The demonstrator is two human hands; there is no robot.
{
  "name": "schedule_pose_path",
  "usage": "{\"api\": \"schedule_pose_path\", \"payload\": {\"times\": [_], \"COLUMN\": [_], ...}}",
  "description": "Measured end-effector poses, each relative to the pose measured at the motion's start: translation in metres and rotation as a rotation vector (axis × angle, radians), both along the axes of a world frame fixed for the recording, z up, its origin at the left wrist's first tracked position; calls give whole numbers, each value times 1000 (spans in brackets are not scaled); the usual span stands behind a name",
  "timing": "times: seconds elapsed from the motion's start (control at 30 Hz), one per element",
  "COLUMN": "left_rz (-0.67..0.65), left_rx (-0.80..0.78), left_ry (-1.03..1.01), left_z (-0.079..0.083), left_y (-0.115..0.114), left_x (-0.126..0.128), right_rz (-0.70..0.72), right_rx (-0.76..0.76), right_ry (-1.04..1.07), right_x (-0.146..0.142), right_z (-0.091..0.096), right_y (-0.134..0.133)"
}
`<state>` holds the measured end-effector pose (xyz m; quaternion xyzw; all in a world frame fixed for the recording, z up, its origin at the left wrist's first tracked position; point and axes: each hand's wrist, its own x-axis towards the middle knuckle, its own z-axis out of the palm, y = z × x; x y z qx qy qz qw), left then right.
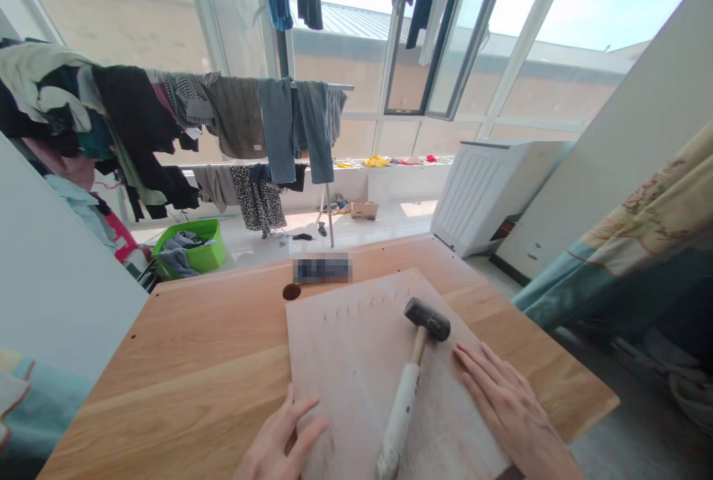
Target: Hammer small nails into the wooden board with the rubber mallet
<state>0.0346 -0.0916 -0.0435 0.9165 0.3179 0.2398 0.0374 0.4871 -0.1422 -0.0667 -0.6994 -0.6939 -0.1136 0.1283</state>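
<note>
A pale wooden board (345,361) lies on the table, with a row of several thin nails (359,302) standing up near its far edge. On the board rests a hammer (412,380), its black head pointing away from me and its light, wrapped handle toward me. My left hand (287,435) is at the board's left edge, fingers apart and slightly bent, the fingertips over the board. Flat along the right edge lies my right hand (506,406), fingers stretched out, just right of the hammer. Neither hand touches the hammer.
The wooden table (194,376) has a round hole (291,292) near a blurred-out dark item (322,270). Beyond stand a laundry rack (331,212) full of clothes, a green basket (209,250) and a white cabinet (473,190). A patterned curtain (629,220) hangs at right.
</note>
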Motion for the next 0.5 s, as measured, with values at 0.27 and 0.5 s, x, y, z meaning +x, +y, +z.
{"api": "schedule_pose_path", "payload": {"times": [0.27,0.5], "left_rz": [-172,222], "left_rx": [-173,-177], "left_ry": [61,-10], "left_z": [47,61], "left_y": [38,217], "left_x": [127,109], "right_rz": [-155,-239], "right_rx": [58,160], "right_ry": [-24,-6], "right_x": [134,150], "right_z": [-4,-6], "right_y": [9,11]}}
